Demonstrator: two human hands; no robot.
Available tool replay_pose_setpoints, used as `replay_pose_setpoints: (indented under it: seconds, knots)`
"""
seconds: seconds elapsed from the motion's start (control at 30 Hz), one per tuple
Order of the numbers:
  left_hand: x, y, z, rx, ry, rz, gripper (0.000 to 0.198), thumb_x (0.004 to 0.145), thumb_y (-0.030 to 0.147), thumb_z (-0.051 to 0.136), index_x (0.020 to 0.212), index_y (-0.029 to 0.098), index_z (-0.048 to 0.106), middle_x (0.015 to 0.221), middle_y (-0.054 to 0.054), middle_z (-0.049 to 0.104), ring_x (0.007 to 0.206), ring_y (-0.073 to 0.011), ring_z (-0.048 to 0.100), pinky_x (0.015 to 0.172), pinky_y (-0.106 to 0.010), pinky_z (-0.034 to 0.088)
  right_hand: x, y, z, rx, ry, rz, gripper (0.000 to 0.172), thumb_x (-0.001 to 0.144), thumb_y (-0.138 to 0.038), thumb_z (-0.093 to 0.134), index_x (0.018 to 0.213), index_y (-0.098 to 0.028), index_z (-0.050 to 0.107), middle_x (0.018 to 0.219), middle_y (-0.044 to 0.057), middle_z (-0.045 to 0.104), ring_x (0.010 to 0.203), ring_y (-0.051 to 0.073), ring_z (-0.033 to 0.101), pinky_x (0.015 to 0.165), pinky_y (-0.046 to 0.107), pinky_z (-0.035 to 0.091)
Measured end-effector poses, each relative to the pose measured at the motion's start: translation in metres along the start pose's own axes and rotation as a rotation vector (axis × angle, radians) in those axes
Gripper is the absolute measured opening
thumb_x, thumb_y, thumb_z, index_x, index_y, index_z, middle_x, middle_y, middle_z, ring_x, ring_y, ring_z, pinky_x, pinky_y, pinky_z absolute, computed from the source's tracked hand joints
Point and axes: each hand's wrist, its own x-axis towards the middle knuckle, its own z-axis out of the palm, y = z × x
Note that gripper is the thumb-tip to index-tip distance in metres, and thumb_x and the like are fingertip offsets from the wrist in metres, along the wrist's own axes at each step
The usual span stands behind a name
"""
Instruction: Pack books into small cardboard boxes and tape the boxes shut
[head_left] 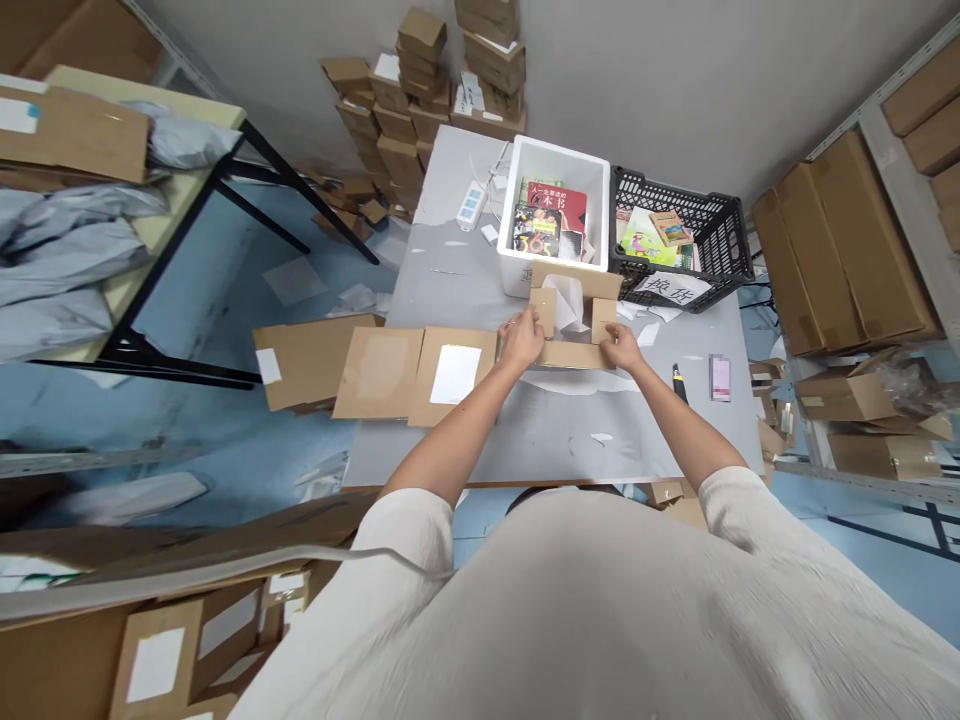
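Note:
In front of me on the grey table stands a small cardboard box (pixel 576 354) with its flaps raised and white paper (pixel 564 303) inside it. My left hand (pixel 523 338) grips the box at its left side, fingertips on the left flap. At the right side, my right hand (pixel 621 346) pinches the box near the right flap's lower corner. Behind the box are a white bin (pixel 555 160) with books in it and a black plastic crate (pixel 721 240) that also holds books. The box's bottom is hidden from me.
Cardboard boxes with a white label (pixel 455 374) lie along the table's left edge. A box cutter (pixel 679 383) and a phone (pixel 720 379) rest on the right. Toward the back is a power strip (pixel 472 205). Stacked boxes (pixel 401 160) stand by the wall; a shelf side table (pixel 169 255) is left.

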Motion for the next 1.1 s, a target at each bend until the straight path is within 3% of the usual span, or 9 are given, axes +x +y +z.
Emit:
replay_pose_setpoints:
  seconds: [0.17, 0.53, 0.83, 1.1]
  knots:
    - [0.0, -0.008, 0.004, -0.023, -0.067, -0.017, 0.045, 0.092, 0.02, 0.061, 0.134, 0.03, 0.075, 0.142, -0.012, 0.082, 0.138, -0.037, 0.073, 0.121, -0.055, 0.057, -0.01, -0.001, -0.002, 0.062, 0.025, 0.041, 0.059, 0.08, -0.031, 0.068, 0.136, -0.018, 0.077, 0.153, 0.019, 0.07, 0.144, 0.036, 0.065, 0.133, 0.055, 0.049]
    - [-0.019, 0.007, 0.005, 0.013, -0.064, 0.088, 0.058, 0.087, 0.02, 0.066, 0.144, 0.025, 0.076, 0.158, -0.014, 0.074, 0.149, -0.0412, 0.067, 0.129, -0.058, 0.053, -0.036, 0.003, -0.022, 0.151, 0.102, 0.038, 0.051, 0.083, -0.031, 0.072, 0.131, -0.018, 0.082, 0.156, 0.018, 0.071, 0.137, 0.034, 0.071, 0.13, 0.055, 0.052]
    - [-0.035, 0.041, 0.019, 0.037, -0.113, 0.166, 0.05, 0.093, 0.027, 0.066, 0.142, 0.026, 0.077, 0.157, -0.013, 0.074, 0.148, -0.0406, 0.066, 0.129, -0.055, 0.052, -0.069, 0.026, -0.054, 0.184, 0.194, 0.023, 0.047, 0.085, -0.032, 0.073, 0.129, -0.019, 0.084, 0.155, 0.016, 0.072, 0.139, 0.034, 0.072, 0.131, 0.052, 0.053]
    - [-0.054, 0.094, 0.051, 0.13, -0.203, 0.238, 0.056, 0.098, 0.029, 0.059, 0.152, 0.025, 0.072, 0.161, -0.011, 0.071, 0.15, -0.0376, 0.064, 0.129, -0.052, 0.052, -0.109, 0.071, -0.098, 0.221, 0.31, 0.02, 0.045, 0.086, -0.036, 0.075, 0.128, -0.021, 0.085, 0.155, 0.015, 0.073, 0.14, 0.033, 0.071, 0.13, 0.053, 0.054]
